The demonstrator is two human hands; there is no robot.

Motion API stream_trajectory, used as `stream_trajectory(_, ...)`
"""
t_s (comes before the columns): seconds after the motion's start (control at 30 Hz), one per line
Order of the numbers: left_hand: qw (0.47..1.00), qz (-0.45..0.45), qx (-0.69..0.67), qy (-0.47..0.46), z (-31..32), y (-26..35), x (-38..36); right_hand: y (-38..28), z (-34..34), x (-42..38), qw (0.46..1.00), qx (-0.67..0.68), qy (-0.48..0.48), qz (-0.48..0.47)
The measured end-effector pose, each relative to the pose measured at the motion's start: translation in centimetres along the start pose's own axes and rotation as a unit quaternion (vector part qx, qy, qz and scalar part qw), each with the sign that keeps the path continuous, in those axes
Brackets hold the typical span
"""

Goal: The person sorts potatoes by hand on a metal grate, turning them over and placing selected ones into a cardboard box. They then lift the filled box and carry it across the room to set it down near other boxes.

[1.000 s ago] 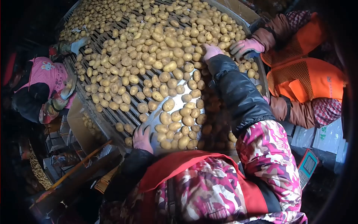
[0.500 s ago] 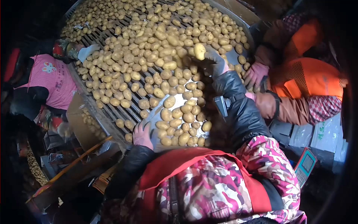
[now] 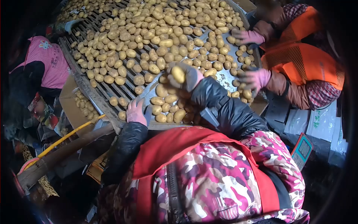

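Observation:
A pale yellow potato is in my right hand, whose grey-palmed glove is closed around it above the near part of the sorting table. Below that hand, loose potatoes lie on a metal plate. My left hand, in a pink and grey glove, rests at the table's near left corner with its fingers extended and no potato in it. Many more potatoes cover the slatted grate beyond.
At the right, a co-worker in an orange vest has pink-gloved hands over potatoes. Another person in a pink apron stands left. A cardboard box holds potatoes beside a yellow bar. A teal device is at lower right.
My right hand has come nearer and left with the potato. My left hand has drawn back slightly toward the edge. The right co-worker's hands have spread apart; the view has shifted.

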State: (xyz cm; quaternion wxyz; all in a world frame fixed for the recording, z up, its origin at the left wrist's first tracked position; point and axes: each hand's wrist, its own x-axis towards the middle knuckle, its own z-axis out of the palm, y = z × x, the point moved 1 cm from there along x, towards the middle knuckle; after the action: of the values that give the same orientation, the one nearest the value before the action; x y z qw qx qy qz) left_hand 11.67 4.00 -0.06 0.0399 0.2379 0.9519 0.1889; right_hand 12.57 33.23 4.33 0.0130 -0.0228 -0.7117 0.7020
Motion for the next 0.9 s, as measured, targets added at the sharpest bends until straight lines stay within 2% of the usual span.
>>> stream_trajectory(0.03, 1.0, -0.002, 0.003, -0.002, -0.1, 0.0, 0.0, 0.5, 0.5, -0.8, 0.999, -0.024, -0.027, -0.023)
stream_trajectory(0.07, 1.0, 0.007, 0.005, 0.002, -0.1, -0.1, 0.0, 1.3, 0.7, -1.3, 0.985, 0.158, -0.024, 0.07)
stream_trajectory(0.17, 1.0, 0.0, 0.006, 0.006, -0.1, 0.0, -0.2, 0.0, -0.4, -4.0, 0.993, -0.107, -0.05, 0.013)
stream_trajectory(0.2, 1.0, 0.002, 0.0, 0.017, 0.1, -0.1, -0.2, -0.2, -0.5, -3.8, 0.993, 0.05, -0.069, 0.081)
stream_trajectory(0.23, 1.0, 0.003, 0.002, 0.018, 0.1, -0.1, -0.2, -0.4, -0.5, -3.7, 0.965, 0.201, -0.068, 0.153)
stream_trajectory(0.27, 1.0, 0.004, 0.004, 0.02, 0.0, 0.0, -0.1, 1.1, -0.7, -2.9, 0.939, 0.291, -0.081, 0.164)
stream_trajectory(0.33, 1.0, 0.01, 0.007, 0.025, 0.1, 0.0, -0.3, 2.0, -0.8, -2.6, 0.814, 0.527, -0.109, 0.217)
stream_trajectory(0.43, 0.999, 0.013, -0.002, 0.032, 0.2, 0.0, -0.3, 1.2, 0.2, -3.3, 0.805, 0.529, -0.079, 0.258)
stream_trajectory(0.47, 0.999, 0.025, -0.008, 0.047, 0.2, 0.1, -0.3, 1.3, 0.3, -3.4, 0.781, 0.562, -0.139, 0.235)
stream_trajectory(0.57, 0.992, 0.055, -0.046, 0.104, -0.6, 0.2, -0.8, 0.4, 1.7, -3.6, 0.758, 0.574, -0.05, 0.306)
stream_trajectory(0.6, 0.987, 0.068, -0.074, 0.127, -1.0, 0.4, -0.9, -0.7, 1.8, -3.8, 0.815, 0.466, -0.015, 0.344)
stream_trajectory(0.67, 0.967, 0.079, -0.18, 0.162, -1.4, 0.8, -1.5, -4.0, 3.6, -3.7, 0.824, 0.442, 0.02, 0.353)
stream_trajectory(0.77, 0.947, 0.105, -0.284, 0.11, -3.7, 3.0, -1.9, -5.0, 5.9, -2.8, 0.832, 0.413, 0.029, 0.369)
stream_trajectory(0.83, 0.916, 0.074, -0.39, 0.06, -3.8, 3.7, -2.3, -3.5, 6.9, -2.4, 0.831, 0.424, -0.015, 0.36)
stream_trajectory(0.9, 0.901, -0.009, -0.431, 0.044, -3.9, 4.5, -2.8, -3.6, 8.5, -3.0, 0.906, 0.304, -0.042, 0.292)
